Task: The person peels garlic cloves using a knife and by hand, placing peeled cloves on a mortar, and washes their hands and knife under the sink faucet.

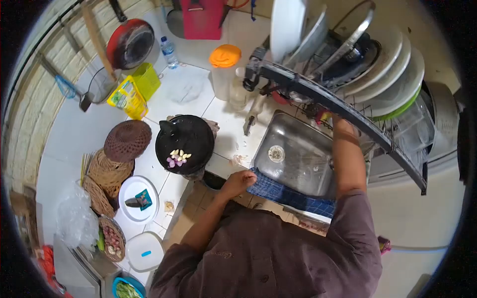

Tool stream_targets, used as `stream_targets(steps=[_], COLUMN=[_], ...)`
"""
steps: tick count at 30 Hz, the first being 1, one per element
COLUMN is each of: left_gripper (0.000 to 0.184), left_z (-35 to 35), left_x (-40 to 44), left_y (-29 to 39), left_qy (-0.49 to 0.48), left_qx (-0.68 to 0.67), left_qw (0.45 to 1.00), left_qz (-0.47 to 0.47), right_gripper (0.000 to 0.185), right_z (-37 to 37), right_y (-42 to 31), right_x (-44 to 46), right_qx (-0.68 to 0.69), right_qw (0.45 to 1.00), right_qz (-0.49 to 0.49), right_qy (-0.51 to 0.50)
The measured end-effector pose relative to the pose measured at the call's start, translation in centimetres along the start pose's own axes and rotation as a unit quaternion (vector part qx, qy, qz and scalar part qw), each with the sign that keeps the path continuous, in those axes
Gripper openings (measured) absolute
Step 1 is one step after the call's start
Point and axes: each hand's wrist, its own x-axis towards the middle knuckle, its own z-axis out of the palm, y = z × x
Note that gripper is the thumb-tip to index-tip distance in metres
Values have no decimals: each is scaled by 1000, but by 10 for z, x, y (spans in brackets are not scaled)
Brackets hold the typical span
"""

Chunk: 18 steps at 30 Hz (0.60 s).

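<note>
My left hand (238,184) is loosely curled at the counter's front edge, right beside the blue checked cloth (288,189) draped along the sink's front rim. I see nothing in its fingers. My right arm stretches over the steel sink (310,166), and my right hand (344,127) reaches beneath the dish rack (323,94). The rack's dark front rail hides its fingers. A small red and yellow item (324,118) lies close to that hand. To the left, a black stone mortar (185,141) holds peeled garlic cloves (182,154) and shallots (175,161).
Plates (392,74) stand in the rack above the sink. A tap (250,121) and an orange-lidded container (226,74) stand behind it. Leftward are a white plate (128,191) with a knife, woven baskets (112,169), a yellow pouch (130,98) and a hanging red pan (131,43).
</note>
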Motion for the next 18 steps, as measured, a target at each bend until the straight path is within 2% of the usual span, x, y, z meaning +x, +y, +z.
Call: stream_targets(steps=[3, 4, 6, 7, 10, 12, 15, 16, 18], left_gripper=[22, 25, 31, 30, 27, 25, 27, 27, 27], left_z=[7, 8, 8, 8, 11, 17, 35, 40, 52], left_x=[3, 6, 3, 4, 12, 17, 28, 30, 30], left_y=[-5, -1, 6, 1, -5, 7, -10, -5, 7], left_qy=[-3, -8, -19, -23, -25, -23, -53, -69, -103], left_qx=[-7, -8, -11, -19, -29, -12, -7, 10, 43], left_qw=[1000, 1000, 997, 997, 995, 992, 997, 996, 993], left_qz=[5, -20, -79, -75, -89, -126, -64, -55, -44], right_gripper=[28, 27, 25, 25, 21, 23, 29, 37, 37], right_z=[7, 8, 13, 19, 36, 61, 116, 141, 99], right_y=[-13, -19, -38, -47, -52, -34, 17, 37, 38], right_x=[-13, -19, -46, -64, -148, -186, -226, -243, -234], right_qx=[98, 150, 290, 373, 597, 682, 749, 786, 853], right_qw=[994, 985, 946, 912, 771, 617, 427, 424, 323], right_qz=[50, 75, 127, 153, 219, 367, 497, 447, 408], right_qy=[23, 42, 69, 76, -3, -138, -95, -54, -49])
